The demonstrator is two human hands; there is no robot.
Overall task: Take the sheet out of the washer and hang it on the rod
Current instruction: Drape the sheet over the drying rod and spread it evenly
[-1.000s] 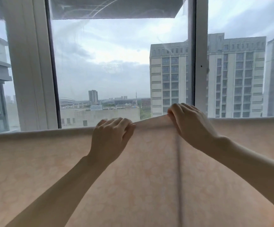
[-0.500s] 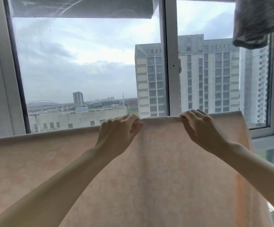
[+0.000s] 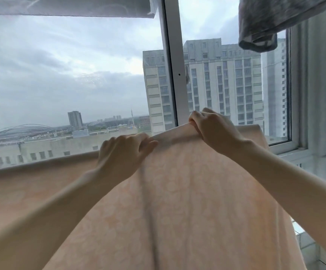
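1. Compared with half a second ago, the right grip (image 3: 214, 131) sits higher than the left grip (image 3: 123, 152). The top fold of the sheet (image 3: 177, 201) was nearly level then, and it now rises in a slope from the left grip up to the right one.
2. The two grips have also drawn closer together, with only a short stretch of fold between them.
3. The view has swung rightward since then. More of the grey garment (image 3: 259, 26) shows, hanging above and to the right of the right grip.
4. Left grip: the fingers are curled over the top fold and the thumb lies against the near face, so it holds the sheet.
5. Right grip: it is closed tight with knuckles up, pinching a bunch of the fold at the highest point.
6. The peach patterned sheet hangs below both grips and fills the lower view. A vertical crease runs down from between them.
7. To the left of the left grip, the top edge runs out to the side of the view. To the right of the right grip, it ends at a rounded corner.
8. I cannot make out the rod, as the fold covers it.
9. The white window frame (image 3: 172, 65) stands behind, its upright just left of the right grip. Tower blocks show beyond the glass.
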